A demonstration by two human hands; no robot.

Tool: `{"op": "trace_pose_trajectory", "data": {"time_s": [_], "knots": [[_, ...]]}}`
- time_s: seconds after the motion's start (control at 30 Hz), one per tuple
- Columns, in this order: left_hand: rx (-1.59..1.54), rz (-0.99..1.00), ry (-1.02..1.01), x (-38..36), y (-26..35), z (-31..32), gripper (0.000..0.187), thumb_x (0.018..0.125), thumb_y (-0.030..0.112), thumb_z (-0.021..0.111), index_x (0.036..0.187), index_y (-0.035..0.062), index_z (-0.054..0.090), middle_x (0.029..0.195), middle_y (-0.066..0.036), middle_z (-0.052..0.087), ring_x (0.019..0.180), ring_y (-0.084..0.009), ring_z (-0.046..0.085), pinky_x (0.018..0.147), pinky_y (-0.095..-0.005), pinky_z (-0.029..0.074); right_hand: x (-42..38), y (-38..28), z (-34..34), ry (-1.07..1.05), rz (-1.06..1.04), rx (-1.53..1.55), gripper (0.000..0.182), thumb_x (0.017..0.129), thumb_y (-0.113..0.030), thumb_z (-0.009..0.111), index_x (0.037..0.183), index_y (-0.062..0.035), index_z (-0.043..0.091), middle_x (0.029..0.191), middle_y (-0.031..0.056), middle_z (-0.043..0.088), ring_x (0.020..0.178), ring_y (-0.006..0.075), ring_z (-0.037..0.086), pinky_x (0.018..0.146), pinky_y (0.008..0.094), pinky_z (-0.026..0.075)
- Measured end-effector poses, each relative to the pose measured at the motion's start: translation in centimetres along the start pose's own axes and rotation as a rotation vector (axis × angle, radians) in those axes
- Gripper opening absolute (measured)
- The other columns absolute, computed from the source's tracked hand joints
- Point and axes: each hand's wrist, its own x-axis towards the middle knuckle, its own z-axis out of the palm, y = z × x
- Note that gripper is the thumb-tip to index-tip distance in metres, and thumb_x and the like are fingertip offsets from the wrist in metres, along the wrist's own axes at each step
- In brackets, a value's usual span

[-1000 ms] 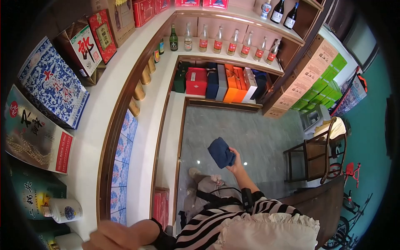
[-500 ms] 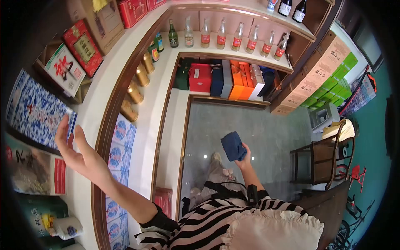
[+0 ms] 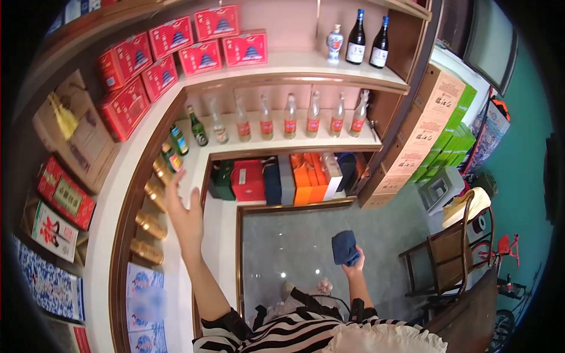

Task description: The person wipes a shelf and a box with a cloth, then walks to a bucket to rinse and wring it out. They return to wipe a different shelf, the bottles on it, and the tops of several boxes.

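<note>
boxes in red are stacked beyond the left hand, well apart from its fingers. gold containers line the shelf just left of that hand, which is raised, fingers spread, grasping nothing. a green bottle stands near its fingertips; whether they touch cannot be told. clear bottles stand in a row beyond and to the right, none in either hand. nothing shows which shelf parts have been handled and which have not. dark blue cloth is bunched in the right hand, clenched at one edge, most of it just beyond the grip, apart from shelf and bottles. a wooden chair stands right of that grip.
</note>
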Motion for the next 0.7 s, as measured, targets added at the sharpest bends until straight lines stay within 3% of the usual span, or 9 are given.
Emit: {"op": "trace_pose_trajectory", "data": {"time_s": [0.13,0.2,0.27,0.33,0.4,0.47,0.5,0.6,0.7], "knots": [[-0.193,-0.054,-0.364,-2.3,-6.4,7.9,0.038,0.068,0.005,0.051,0.105,0.0037,0.043,0.103,-0.012,0.048,0.096,-0.0243,0.044,0.083,-0.0317,0.033,0.0,-2.7,-1.3,0.069,-0.061,0.001,0.033,0.074,-0.026,0.044,0.098,-0.0051,0.05,0.099,0.01,0.053,0.091,0.0246,0.05,0.081,0.037,0.038],[-0.138,-0.254,-0.567,-4.3,-9.6,10.2,0.042,0.067,0.009,0.053,0.108,0.006,0.041,0.102,-0.014,0.048,0.097,-0.0254,0.044,0.083,-0.032,0.034,0.8,-3.5,-2.8,0.058,-0.112,0.066,0.033,0.073,-0.027,0.045,0.097,-0.0054,0.051,0.099,0.0103,0.053,0.092,0.0252,0.05,0.082,0.0374,0.038],[-0.123,-0.426,-0.651,-5.9,-11.6,11.2,0.046,0.067,0.013,0.055,0.11,0.0081,0.039,0.102,-0.015,0.047,0.099,-0.0267,0.043,0.082,-0.033,0.035,0.8,-3.6,-2.5,0.086,-0.128,0.084,0.033,0.072,-0.027,0.046,0.096,-0.0064,0.051,0.098,0.0102,0.054,0.091,0.0256,0.05,0.081,0.0381,0.038],[-0.069,-0.406,-0.677,-7.0,-14.2,11.7,0.047,0.067,0.016,0.054,0.111,0.0093,0.039,0.103,-0.016,0.047,0.1,-0.027,0.042,0.083,-0.0337,0.034,1.3,-3.1,-2.3,0.194,-0.152,0.107,0.034,0.07,-0.027,0.048,0.097,-0.0068,0.051,0.099,0.0087,0.053,0.092,0.0262,0.049,0.081,0.0391,0.038],[-0.024,-0.477,-0.697,-7.4,-16.5,12.2,0.046,0.069,0.017,0.053,0.111,0.0102,0.039,0.103,-0.015,0.047,0.1,-0.025,0.042,0.082,-0.0339,0.034,2.6,-2.1,-2.1,0.169,-0.139,0.141,0.035,0.068,-0.026,0.05,0.097,-0.0075,0.051,0.099,0.0081,0.053,0.091,0.0256,0.049,0.081,0.0392,0.038],[-0.103,-0.802,-0.656,-7.6,-19.6,13.1,0.042,0.07,0.018,0.051,0.11,0.0103,0.04,0.101,-0.012,0.047,0.096,-0.0213,0.043,0.08,-0.0341,0.035,4.0,-1.2,-1.6,0.221,-0.118,0.179,0.034,0.067,-0.024,0.052,0.097,-0.0083,0.051,0.099,0.0077,0.053,0.091,0.0251,0.049,0.081,0.0388,0.038],[-0.108,-0.8,-0.672,-7.7,-20.9,13.6,0.042,0.07,0.018,0.051,0.11,0.0103,0.04,0.101,-0.012,0.047,0.096,-0.0213,0.043,0.08,-0.0341,0.035,4.8,-0.8,-1.4,0.212,-0.126,0.168,0.033,0.066,-0.023,0.052,0.096,-0.0087,0.051,0.099,0.0076,0.053,0.091,0.0248,0.049,0.081,0.0381,0.038],[-0.047,-0.96,-0.614,-8.6,-27.7,14.6,0.031,0.071,0.021,0.048,0.099,0.0086,0.045,0.082,-0.008,0.05,0.071,-0.0176,0.047,0.056,-0.0312,0.04,7.9,-0.8,-0.8,0.154,-0.142,0.187,0.032,0.066,-0.022,0.052,0.095,-0.0084,0.051,0.098,0.0075,0.053,0.092,0.0249,0.048,0.081,0.0384,0.037],[0.145,-1.072,-0.591,-15.7,-44.1,16.6,0.02,0.071,0.023,0.047,0.084,0.009,0.051,0.058,-0.004,0.046,0.044,-0.0167,0.043,0.036,-0.0279,0.034,11.2,-1.9,0.9,0.18,-0.209,0.225,0.031,0.067,-0.021,0.05,0.096,-0.0085,0.051,0.098,0.0076,0.053,0.091,0.0251,0.049,0.081,0.0385,0.037]]}}
